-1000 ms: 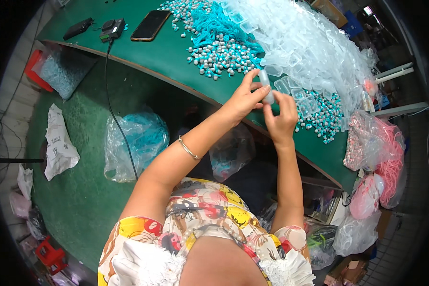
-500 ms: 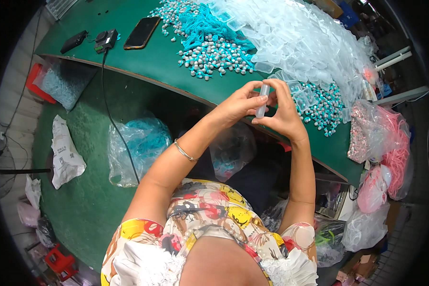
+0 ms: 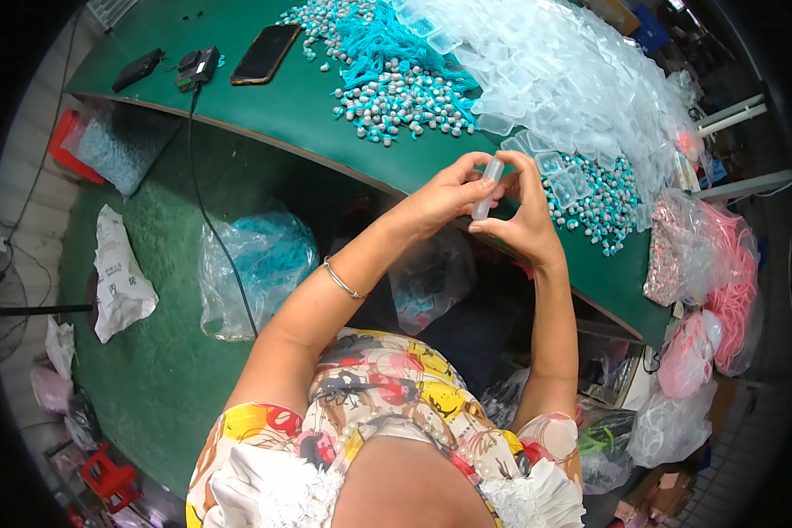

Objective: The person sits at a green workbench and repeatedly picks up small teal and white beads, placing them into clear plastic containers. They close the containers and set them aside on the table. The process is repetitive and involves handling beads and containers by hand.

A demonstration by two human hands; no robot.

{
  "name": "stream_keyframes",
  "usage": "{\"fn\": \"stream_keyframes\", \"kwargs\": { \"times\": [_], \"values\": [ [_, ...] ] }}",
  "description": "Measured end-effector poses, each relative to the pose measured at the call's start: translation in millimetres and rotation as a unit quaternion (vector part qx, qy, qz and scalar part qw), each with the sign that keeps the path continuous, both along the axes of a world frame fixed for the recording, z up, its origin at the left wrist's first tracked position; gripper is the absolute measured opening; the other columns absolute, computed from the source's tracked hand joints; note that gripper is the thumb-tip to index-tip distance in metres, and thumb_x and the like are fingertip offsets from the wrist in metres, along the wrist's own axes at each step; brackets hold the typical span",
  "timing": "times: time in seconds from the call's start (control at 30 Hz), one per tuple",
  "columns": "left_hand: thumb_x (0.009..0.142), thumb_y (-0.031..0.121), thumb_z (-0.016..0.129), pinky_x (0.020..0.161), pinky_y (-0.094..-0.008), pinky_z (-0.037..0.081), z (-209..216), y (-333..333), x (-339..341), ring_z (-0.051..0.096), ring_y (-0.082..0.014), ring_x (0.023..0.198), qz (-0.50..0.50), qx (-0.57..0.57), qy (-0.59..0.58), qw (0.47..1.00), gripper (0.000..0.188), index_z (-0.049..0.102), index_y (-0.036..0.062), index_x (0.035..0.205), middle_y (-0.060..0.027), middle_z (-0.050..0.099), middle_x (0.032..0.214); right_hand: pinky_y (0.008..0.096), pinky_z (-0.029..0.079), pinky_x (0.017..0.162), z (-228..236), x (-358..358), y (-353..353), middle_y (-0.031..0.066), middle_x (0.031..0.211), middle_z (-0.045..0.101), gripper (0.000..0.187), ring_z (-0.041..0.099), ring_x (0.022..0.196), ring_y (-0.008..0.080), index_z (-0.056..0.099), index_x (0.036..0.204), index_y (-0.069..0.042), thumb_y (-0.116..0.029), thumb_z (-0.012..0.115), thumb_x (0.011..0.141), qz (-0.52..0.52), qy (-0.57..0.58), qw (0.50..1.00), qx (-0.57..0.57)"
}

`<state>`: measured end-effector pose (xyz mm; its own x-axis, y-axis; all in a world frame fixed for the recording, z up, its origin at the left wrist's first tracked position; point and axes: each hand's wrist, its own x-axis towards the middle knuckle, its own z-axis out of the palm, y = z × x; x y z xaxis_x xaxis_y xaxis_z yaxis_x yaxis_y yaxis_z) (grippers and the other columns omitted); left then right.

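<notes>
A small translucent plastic case, seen nearly edge-on, is held up between my two hands, just off the table's front edge. The fingers and thumb of my left hand pinch it from the left side. My right hand curves around it, index finger at the upper end and thumb by the lower end; its other fingers are partly hidden behind the case. Just beyond my right hand, several open clear cases rest beside a heap of small grey-and-turquoise beaded pieces.
A big mound of clear cases covers the back of the green table. Turquoise cords and more beaded pieces lie left of it. Farther left are a phone and a small cabled device. Bagged pink cords hang at right.
The case leans slightly more to the right at its upper end. Both hands keep nearly the same place and grip; the whole view has shifted slightly.
</notes>
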<state>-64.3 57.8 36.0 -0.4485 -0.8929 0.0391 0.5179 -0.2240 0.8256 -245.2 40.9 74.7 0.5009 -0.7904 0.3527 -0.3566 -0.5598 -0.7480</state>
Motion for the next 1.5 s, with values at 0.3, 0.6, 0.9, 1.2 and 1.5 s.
{"fn": "stream_keyframes", "kwargs": {
  "times": [0.3,0.6,0.9,1.2,1.5],
  "values": [
    [0.101,0.035,0.059,0.089,-0.0296,0.051,4.3,-0.1,-1.4,0.059,-0.0125,0.099,0.004,0.001,-0.002,1.0,0.048,0.045,0.0067,0.137,-0.0065,0.06,0.113,0.0292,0.049,0.071,9.7,2.4,-4.2,0.0046,0.111,0.049,0.095,0.052,0.079,0.0144,0.044,0.125,-0.005,-0.015,0.098,0.047,0.01,0.045,0.999,-0.021],
    [0.101,0.043,0.054,0.085,-0.0278,0.051,2.0,0.5,-7.1,0.059,-0.0119,0.096,0.028,-0.024,-0.014,0.999,0.052,0.047,0.0052,0.136,-0.0051,0.061,0.112,0.027,0.044,0.06,8.1,5.2,-6.4,0.0038,0.103,0.045,0.088,0.044,0.069,0.012,0.044,0.113,-0.007,-0.022,0.099,0.046,-0.003,0.045,0.999,-0.014],
    [0.106,0.035,0.045,0.089,-0.0353,0.052,4.1,-5.6,-5.8,0.062,-0.0207,0.107,0.082,0.094,0.056,0.991,0.039,0.051,0.0082,0.133,-0.0098,0.062,0.117,0.0225,0.039,0.056,6.1,4.6,-4.1,0.0003,0.099,0.051,0.073,0.042,0.064,0.0079,0.047,0.113,-0.007,-0.013,0.094,0.058,-0.039,-0.012,0.999,0.012],
    [0.104,0.027,0.048,0.096,-0.0353,0.048,-4.8,-27.9,7.9,0.06,-0.0207,0.113,0.236,-0.068,-0.23,0.942,0.043,0.051,0.0013,0.138,-0.0137,0.061,0.126,0.0312,0.042,0.06,12.9,-18.5,15.3,0.0053,0.085,0.062,0.023,0.054,0.067,0.0197,0.065,0.094,-0.006,-0.002,0.077,0.075,-0.075,0.104,0.97,-0.208],
    [0.085,0.006,0.065,0.093,-0.0443,0.049,-6.0,-14.1,13.1,0.058,-0.0378,0.111,0.397,-0.307,-0.446,0.741,0.032,0.065,0.0044,0.117,-0.0181,0.063,0.112,0.0403,0.041,0.073,0.1,-4.1,33.2,0.0057,0.082,0.059,0.026,0.059,0.078,0.0272,0.066,0.093,-0.009,-0.018,0.081,0.073,-0.121,0.238,0.926,-0.267]
  ]
}}
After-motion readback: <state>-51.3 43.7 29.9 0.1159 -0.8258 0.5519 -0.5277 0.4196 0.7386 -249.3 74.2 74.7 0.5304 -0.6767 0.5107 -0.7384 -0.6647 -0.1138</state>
